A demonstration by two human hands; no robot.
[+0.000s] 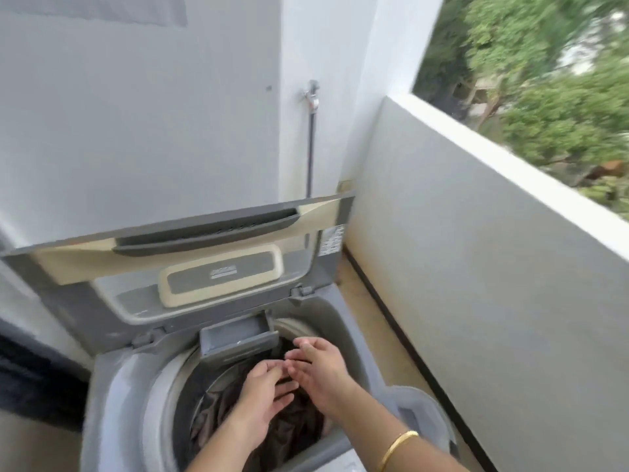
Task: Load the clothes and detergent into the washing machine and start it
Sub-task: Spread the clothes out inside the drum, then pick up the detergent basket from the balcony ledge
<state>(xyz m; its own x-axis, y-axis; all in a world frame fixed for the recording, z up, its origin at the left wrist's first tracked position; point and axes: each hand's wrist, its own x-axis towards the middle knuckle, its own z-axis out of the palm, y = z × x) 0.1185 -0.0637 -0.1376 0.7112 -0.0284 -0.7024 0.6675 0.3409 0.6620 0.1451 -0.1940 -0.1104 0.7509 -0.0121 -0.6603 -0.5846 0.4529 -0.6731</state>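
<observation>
A grey top-loading washing machine (112,386) stands below me with its lid (190,267) raised against the wall. Dark brown clothes (221,403) lie in the drum. A small grey detergent drawer (238,338) sticks out at the drum's back rim. My left hand (262,400) and my right hand (320,369) hover over the drum, fingers spread, fingertips nearly touching each other. Neither hand holds anything. A gold bangle sits on my right wrist.
A tap with a dark hose (310,131) hangs on the white wall behind the machine. A low balcony wall (476,267) runs along the right, trees beyond it. A grey laundry basket (422,413) stands right of the machine. Something dark lies at the left.
</observation>
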